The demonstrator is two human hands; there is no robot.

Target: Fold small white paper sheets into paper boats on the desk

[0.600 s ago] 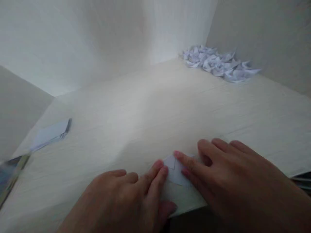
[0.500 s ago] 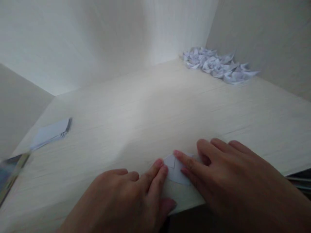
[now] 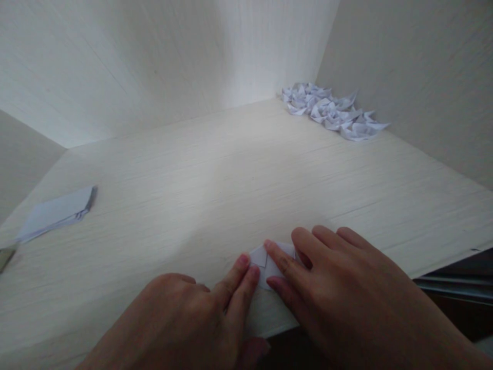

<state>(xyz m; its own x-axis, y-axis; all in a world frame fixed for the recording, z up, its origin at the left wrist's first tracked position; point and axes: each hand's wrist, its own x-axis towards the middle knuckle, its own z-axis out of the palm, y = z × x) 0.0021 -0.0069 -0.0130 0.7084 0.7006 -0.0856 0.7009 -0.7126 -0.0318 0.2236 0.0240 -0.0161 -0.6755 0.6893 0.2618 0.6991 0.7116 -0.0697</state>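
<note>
A small piece of folded white paper (image 3: 272,268) lies flat near the front edge of the pale wooden surface, with a triangular flap at its left corner. My left hand (image 3: 192,308) presses two fingertips against the paper's left corner; its thumb hangs lower, by the table edge. From the right, my right hand (image 3: 339,293) has its index fingertip on the paper's top edge and its thumb on the lower part, the other fingers curled. My right hand covers the paper's right end.
Several folded white paper pieces (image 3: 331,110) with pointed ends are heaped in the far right corner. A stack of white paper sheets (image 3: 57,210) lies at the left. Pale walls (image 3: 154,61) enclose the surface at the back and sides. Dark gaps show below the front edge.
The view has shifted, so the heap, the stack and my hands appear further left. My fingers stay on the paper, with the right thumb slightly nearer the left fingertips.
</note>
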